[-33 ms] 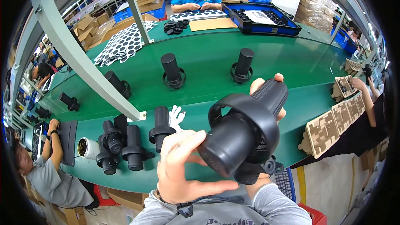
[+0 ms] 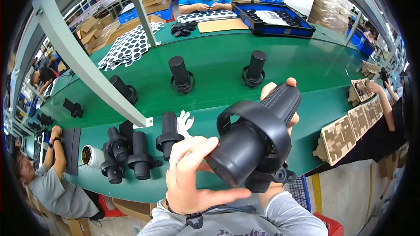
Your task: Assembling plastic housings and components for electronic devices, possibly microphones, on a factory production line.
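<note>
Black ringed tube with a knurled grip point(image 2: 251, 144) fills the area right of centre in the frame, tilted, its smooth barrel facing lower left and its grip rising toward the upper right. I have the fingers of my right hand point(image 2: 268, 90) wrapped round that grip from behind, most of the hand hidden by it. My left hand point(image 2: 186, 181) is spread in a loose C about the barrel, a finger at its upper left side and the thumb stretched out below; I cannot tell whether it presses on anything. A black lug with a hole point(image 2: 282, 175) shows under the ring.

Left of my left hand, similar black tubes point(image 2: 141, 157) rest on the green work surface point(image 2: 210, 113), with a white glove point(image 2: 185, 122) beside the nearest and a white tub point(image 2: 94, 156) at their left. Across the middle of the frame, upright ringed units point(image 2: 177, 70) stand in a spaced row. Moulded pulp trays point(image 2: 339, 137) line the right side. At top centre, a co-worker in a blue shirt point(image 2: 192, 0) sits beside a blue tray point(image 2: 284, 30) of black parts
</note>
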Demonstrator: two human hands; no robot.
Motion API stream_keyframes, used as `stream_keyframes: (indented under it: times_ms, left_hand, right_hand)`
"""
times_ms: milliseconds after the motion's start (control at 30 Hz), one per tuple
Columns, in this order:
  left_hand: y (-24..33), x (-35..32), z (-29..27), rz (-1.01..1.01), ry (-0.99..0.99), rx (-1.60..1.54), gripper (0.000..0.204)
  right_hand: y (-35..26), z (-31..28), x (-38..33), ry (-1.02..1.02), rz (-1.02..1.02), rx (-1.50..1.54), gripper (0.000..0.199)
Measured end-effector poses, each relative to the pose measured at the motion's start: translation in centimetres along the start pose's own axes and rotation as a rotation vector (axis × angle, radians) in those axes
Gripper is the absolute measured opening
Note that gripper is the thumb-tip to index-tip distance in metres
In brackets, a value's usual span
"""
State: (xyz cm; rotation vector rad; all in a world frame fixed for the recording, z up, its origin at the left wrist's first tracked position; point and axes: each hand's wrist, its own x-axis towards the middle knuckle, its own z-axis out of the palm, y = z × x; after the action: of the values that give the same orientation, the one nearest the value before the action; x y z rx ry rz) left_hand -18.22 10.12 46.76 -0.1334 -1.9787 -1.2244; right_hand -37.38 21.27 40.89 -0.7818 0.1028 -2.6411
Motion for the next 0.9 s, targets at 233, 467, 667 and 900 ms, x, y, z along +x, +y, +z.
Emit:
stream_keyframes:
  times_ms: [233,467,667,900]
  left_hand:
    - [0.2,0.4,0.6,0.081,-0.013,0.119,0.064]
    - [0.3,0.2,0.2,0.114,-0.018,0.240,0.060]
    - [-0.1,0.3,0.3,0.157,0.003,0.229,0.062]
    - [0.1,0.6,0.0,0.148,0.022,0.211,0.068]
  right_hand:
    - [-1.8,-1.2,1.2,-0.174,0.134,-0.234,0.089]
    - [-0.3,-0.3,0.7,-0.058,0.115,-0.288,0.090]
    - [0.0,0.2,0.4,-0.019,0.100,-0.336,0.094]
    - [0.0,0.6,0.1,0.058,0.136,-0.374,0.088]
